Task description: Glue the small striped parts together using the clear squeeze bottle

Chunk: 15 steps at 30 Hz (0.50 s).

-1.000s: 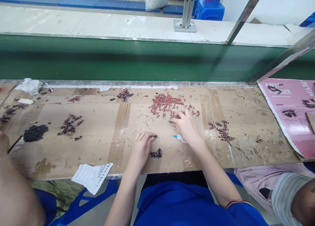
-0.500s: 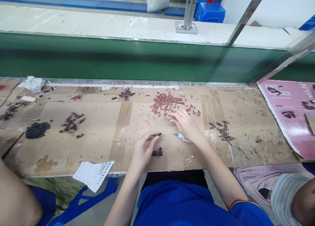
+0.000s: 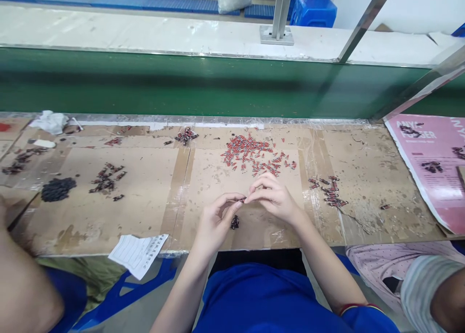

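My left hand [image 3: 217,218] pinches a small dark part [image 3: 242,200] between thumb and fingertips. Right against it, the fingertips of my right hand [image 3: 273,197] are pressed together; what they hold is too small to make out. A loose pile of small red parts [image 3: 245,149] with metallic bits lies just beyond my hands. Below my left fingers sits a little cluster of black parts [image 3: 235,222], partly covered by the thumb. The white and blue object seen earlier beside my right hand is now hidden under it.
Cardboard [image 3: 152,217] covers the bench. Red-and-black parts lie in groups at left [image 3: 105,178] and right [image 3: 332,192], with a black heap [image 3: 58,189] farther left. A paper slip [image 3: 138,255] overhangs the front edge. Co-workers' arms flank me; a green belt [image 3: 163,86] runs behind.
My right hand has come back from the red pile toward my left and its fingers have closed. The fingertips of both hands now meet at the small dark part.
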### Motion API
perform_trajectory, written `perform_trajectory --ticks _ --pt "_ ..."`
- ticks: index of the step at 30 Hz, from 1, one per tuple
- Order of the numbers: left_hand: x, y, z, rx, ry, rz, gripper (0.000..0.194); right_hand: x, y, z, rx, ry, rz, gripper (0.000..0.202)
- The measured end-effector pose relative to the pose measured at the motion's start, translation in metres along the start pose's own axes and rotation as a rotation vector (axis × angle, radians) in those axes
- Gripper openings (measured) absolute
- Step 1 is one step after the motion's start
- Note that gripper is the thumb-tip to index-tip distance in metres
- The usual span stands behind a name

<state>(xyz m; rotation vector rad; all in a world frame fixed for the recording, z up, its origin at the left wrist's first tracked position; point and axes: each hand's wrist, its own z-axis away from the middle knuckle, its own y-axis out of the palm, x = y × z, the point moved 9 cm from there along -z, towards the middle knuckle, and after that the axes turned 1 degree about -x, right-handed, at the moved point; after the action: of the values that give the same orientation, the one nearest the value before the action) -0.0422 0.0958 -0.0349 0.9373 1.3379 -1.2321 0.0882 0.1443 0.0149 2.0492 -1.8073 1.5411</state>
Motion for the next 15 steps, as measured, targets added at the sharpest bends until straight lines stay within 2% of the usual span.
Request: perform_trajectory --ticks 6,10,15 --pt "-0.01 0.0 0.004 0.022 0.007 -0.014 0.021 0.006 -0.005 0.002 -0.006 -0.097 0.008 0.03" --pt "-0.012 0.002 0.006 0.062 -0.075 0.03 0.022 0.015 -0.008 0.005 -0.012 -0.151 0.037 0.031" --pt "-0.019 0.003 0.007 0.081 -0.139 0.046 0.024 0.023 -0.009 0.006 0.011 -0.15 0.108 0.029"
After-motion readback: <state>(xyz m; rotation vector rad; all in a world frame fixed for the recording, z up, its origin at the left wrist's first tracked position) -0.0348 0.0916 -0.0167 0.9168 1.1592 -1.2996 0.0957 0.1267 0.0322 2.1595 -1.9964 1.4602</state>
